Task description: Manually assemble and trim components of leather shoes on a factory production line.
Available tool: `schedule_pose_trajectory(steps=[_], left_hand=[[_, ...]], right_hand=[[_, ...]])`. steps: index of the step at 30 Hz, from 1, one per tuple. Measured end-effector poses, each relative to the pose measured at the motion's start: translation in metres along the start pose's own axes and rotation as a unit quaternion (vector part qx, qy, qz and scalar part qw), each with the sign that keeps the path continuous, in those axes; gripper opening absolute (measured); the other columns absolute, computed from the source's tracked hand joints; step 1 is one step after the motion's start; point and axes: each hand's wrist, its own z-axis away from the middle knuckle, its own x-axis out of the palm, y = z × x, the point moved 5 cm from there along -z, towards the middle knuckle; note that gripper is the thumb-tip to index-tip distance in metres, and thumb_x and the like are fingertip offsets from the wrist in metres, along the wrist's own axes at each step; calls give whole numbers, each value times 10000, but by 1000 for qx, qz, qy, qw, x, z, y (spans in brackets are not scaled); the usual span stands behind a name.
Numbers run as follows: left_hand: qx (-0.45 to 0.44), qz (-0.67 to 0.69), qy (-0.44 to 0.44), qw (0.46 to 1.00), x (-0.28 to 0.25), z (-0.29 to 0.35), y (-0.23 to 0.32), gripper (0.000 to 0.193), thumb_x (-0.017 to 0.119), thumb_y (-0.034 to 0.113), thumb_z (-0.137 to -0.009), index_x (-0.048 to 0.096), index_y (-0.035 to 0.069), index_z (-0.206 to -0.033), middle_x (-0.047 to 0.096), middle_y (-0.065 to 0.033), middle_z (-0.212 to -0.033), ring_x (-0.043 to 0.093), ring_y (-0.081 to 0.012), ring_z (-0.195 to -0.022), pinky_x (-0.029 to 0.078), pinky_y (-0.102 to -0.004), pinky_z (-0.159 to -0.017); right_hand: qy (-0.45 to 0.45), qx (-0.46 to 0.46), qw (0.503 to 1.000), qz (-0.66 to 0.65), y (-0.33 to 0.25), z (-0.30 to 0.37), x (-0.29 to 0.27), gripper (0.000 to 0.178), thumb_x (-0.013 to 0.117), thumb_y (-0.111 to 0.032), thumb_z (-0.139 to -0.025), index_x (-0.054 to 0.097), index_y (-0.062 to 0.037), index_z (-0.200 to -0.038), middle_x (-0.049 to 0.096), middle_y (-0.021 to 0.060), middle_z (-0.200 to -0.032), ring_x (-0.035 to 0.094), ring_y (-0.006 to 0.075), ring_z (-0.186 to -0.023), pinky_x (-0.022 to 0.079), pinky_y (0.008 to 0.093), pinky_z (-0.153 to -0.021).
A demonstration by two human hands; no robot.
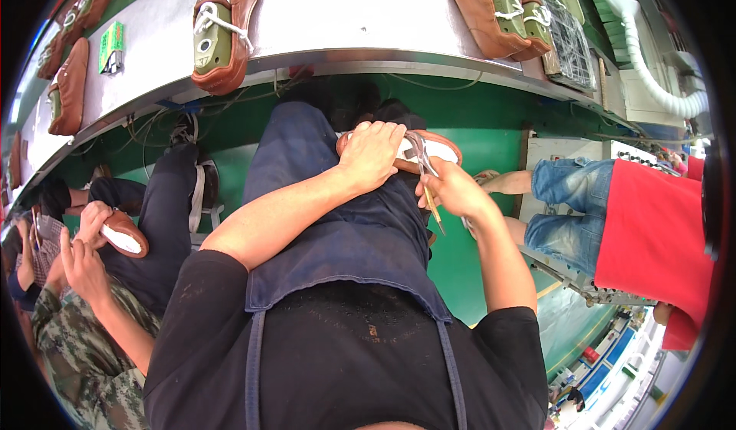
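A brown shoe upper (452, 142) with a white underside lies across my lap, its underside facing up. My left hand (372, 154) is closed over its left part, fingers together on the shoe. My right hand (454, 188) is wrapped round metal pincers (418, 148), whose head rests at the shoe's white underside near my left fingertips. A thin yellowish rod (434, 209) with a pointed end sticks out below my right hand; whether it belongs to the pincers I cannot tell. The exact bite of the jaws is too small to make out.
Ahead runs a metal bench (345, 16) bearing a brown shoe on a green last (215, 42), more such shoes (498, 16) at right and a small green box (112, 46). At left a seated co-worker holds a shoe (124, 234). A person in red (652, 238) stands at right.
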Motion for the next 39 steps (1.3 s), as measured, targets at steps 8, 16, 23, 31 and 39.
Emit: schedule_pose_trajectory(steps=[8, 16, 23, 31, 39], left_hand=[[42, -80, -8, 996, 6, 6, 2, 820, 820, 334, -806, 515, -15, -1483, 596, -117, -1287, 593, -283, -1131, 441, -440, -961], [56, -96, 2, 994, 10, 8, 1, 794, 820, 322, -800, 548, -15, -1466, 555, -155, -1436, 564, -325, -1189, 438, -481, -1011], [80, -113, 32, 990, 12, 11, 2, 728, 787, 333, -824, 591, -38, -1419, 557, -176, -1448, 565, -324, -1178, 431, -492, -1022], [67, -82, 51, 993, 16, 13, -2, 837, 869, 296, -736, 562, -24, -1446, 551, -172, -1484, 561, -351, -1260, 418, -506, -1105], [-15, -16, -14, 1000, -12, 32, -25, 778, 889, 208, -712, 595, 17, -1408, 577, -124, -1370, 571, -322, -1249, 478, -522, -1015]], right_hand=[[291, -273, 903, 158, -71, 40, -22, 482, 468, -32, -1049, 416, 23, -1526, 705, 232, -1162, 709, 330, -1112, 568, 418, -947], [203, -197, 918, 277, -31, -4, -6, 666, 450, 53, -1019, 315, -107, -1652, 693, 277, -1243, 668, 419, -1184, 519, 499, -1042], [262, -133, 925, 240, -7, -12, 6, 717, 438, 113, -989, 292, -98, -1658, 699, 298, -1193, 693, 428, -1098, 548, 492, -967], [290, -222, 894, 259, -20, -17, 17, 782, 524, 95, -946, 281, -116, -1659, 690, 311, -1244, 694, 509, -1083, 566, 537, -925], [211, -130, 921, 302, -31, -15, 16, 754, 525, 43, -958, 293, -123, -1656, 710, 318, -964, 719, 479, -915, 568, 551, -792]])
